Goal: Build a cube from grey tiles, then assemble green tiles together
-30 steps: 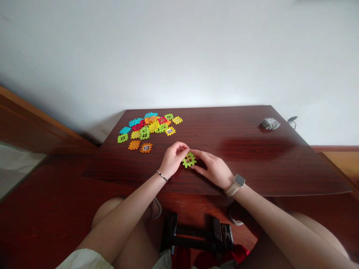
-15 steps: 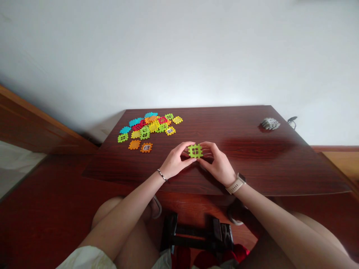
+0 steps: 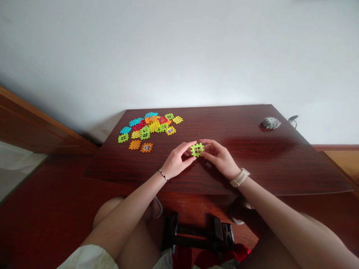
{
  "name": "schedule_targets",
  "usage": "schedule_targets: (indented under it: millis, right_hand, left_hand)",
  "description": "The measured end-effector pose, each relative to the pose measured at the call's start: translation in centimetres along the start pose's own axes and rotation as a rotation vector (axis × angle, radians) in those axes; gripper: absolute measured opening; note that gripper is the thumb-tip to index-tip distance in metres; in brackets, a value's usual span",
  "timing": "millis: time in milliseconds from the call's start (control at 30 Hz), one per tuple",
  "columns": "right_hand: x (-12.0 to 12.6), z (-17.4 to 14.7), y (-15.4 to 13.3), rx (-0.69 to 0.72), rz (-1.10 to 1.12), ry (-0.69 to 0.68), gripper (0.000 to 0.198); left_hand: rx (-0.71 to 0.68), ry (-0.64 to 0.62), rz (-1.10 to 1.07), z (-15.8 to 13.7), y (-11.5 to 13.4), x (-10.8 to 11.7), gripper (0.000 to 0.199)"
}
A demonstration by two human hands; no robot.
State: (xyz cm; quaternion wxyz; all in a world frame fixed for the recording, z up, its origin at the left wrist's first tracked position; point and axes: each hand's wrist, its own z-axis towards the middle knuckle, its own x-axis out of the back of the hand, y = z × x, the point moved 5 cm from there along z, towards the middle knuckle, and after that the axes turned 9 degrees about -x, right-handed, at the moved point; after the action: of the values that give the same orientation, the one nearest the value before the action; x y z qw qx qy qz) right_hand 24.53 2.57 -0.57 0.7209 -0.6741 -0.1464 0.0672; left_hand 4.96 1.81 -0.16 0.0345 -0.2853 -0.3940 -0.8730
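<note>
Over the near middle of the dark wood table (image 3: 291, 168), green window piece (image 3: 197, 150) is in both hands: square, toothed edges, crossbar in the cutout, face tipped toward the camera. Looks clear of the tabletop, exact gap not readable. Left hand (image 3: 176, 160): pinching, index finger at the piece's upper left corner, thumb at its lower left edge. Right hand (image 3: 221, 158): also pinching, index finger at the upper right, thumb against the right edge lower down. Remaining fingers partly hidden on both sides, can't tell their contact. Black-and-white bracelet (image 3: 163, 175) on left wrist, pale watch band (image 3: 240, 177) on right. Far left of the tabletop: loose pile (image 3: 154, 126) of similar toothed pieces in blue, red, orange, yellow and green, several overlapping. Yellow piece with a printed grid (image 3: 170, 130) sits at the pile's near right side. In front of the pile, two apart from it: plain orange piece (image 3: 135, 145) and, just right of that, orange window piece (image 3: 147, 148), both flat. Far right: grey stack (image 3: 271, 122), details too small to read. Black cable (image 3: 293, 119) shows beyond the table's right edge, against the pale wall (image 3: 179, 52).
</note>
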Motion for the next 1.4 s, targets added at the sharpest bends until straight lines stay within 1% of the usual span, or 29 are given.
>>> schedule_targets:
  millis: [100, 167, 233, 300, 367, 433, 467, 533, 600, 667, 800, 867, 933, 1000, 1067, 1100, 1133, 1267, 1333, 1400]
  right_hand:
    - [-0.2, 0.1, 0.8, -0.008, 0.021, 0.045, 0.042]
    - [-0.3, 0.1, 1.0, -0.011, 0.012, 0.05, 0.04]
    - [-0.3, 0.1, 1.1, -0.005, -0.026, 0.055, 0.04]
    - [-0.3, 0.0, 1.0, 0.01, -0.085, 0.078, 0.044]
    - [-0.3, -0.1, 0.8, 0.022, -0.134, 0.11, 0.049]
    - [-0.3, -0.2, 0.8, 0.027, -0.17, 0.136, 0.046]
    - [-0.4, -0.2, 0.8, 0.026, -0.187, 0.138, 0.044]
    - [-0.6, -0.3, 0.9, 0.024, -0.22, 0.131, 0.04]
    - [-0.8, -0.3, 1.1, 0.026, -0.25, 0.112, 0.041]
    - [-1.0, -0.3, 1.3, 0.031, -0.272, 0.1, 0.043]
    - [-1.0, -0.2, 1.5, 0.039, -0.285, 0.079, 0.053]
    - [-0.7, 0.0, 1.3, 0.049, -0.319, 0.022, 0.057]
    - [-0.4, 0.1, 1.2, 0.065, -0.38, -0.058, 0.057]
    - [0.2, 0.1, 0.9, 0.088, -0.45, -0.094, 0.051]
    - [0.7, 0.0, 0.7, 0.112, -0.514, -0.104, 0.045]
    - [0.8, -0.1, 0.7, 0.125, -0.54, -0.107, 0.045]
    - [0.9, -0.2, 0.6, 0.137, -0.561, -0.11, 0.048]
    - [0.9, -0.6, 0.4, 0.171, -0.643, -0.105, 0.069]
    - [0.8, -0.7, 0.2, 0.202, -0.697, -0.102, 0.072]
    - [0.7, -0.9, 0.0, 0.241, -0.741, -0.093, 0.071]
  left_hand:
    - [-0.007, 0.018, -0.003, 0.0, -0.1, -0.2, 0.06]
    - [0.002, 0.025, -0.004, 0.0, -0.2, -0.3, 0.063]
    - [0.048, 0.039, -0.036, -0.2, -0.7, -0.4, 0.068]
    - [0.115, 0.065, -0.097, -0.4, -1.2, -0.5, 0.07]
    - [0.154, 0.09, -0.145, -0.5, -1.6, -0.5, 0.062]
    - [0.154, 0.104, -0.146, -0.5, -1.8, -0.5, 0.051]
    - [0.149, 0.103, -0.137, -0.4, -1.9, -0.6, 0.05]
    - [0.138, 0.078, -0.117, -0.3, -1.9, -0.7, 0.055]
    - [0.126, 0.043, -0.109, -0.2, -1.8, -1.0, 0.062]
    - [0.116, 0.019, -0.097, -0.2, -1.7, -1.1, 0.062]
    - [0.118, 0.0, -0.036, -0.3, -1.5, -1.0, 0.053]
    - [0.102, 0.0, 0.032, -0.2, -1.4, -0.8, 0.05]
    - [0.059, -0.003, 0.12, -0.2, -1.0, -0.7, 0.047]
    - [0.014, -0.021, 0.205, -0.1, -0.7, -0.7, 0.044]
    - [-0.006, -0.056, 0.274, -0.1, -0.5, -0.9, 0.041]
    - [-0.008, -0.074, 0.301, -0.1, -0.4, -1.0, 0.04]
    - [-0.007, -0.09, 0.321, -0.1, -0.4, -1.1, 0.039]
    - [-0.004, -0.119, 0.363, -0.1, -0.2, -1.3, 0.038]
    - [-0.006, -0.132, 0.377, -0.1, -0.1, -1.4, 0.038]
    - [-0.013, -0.144, 0.387, -0.1, -0.1, -1.5, 0.039]
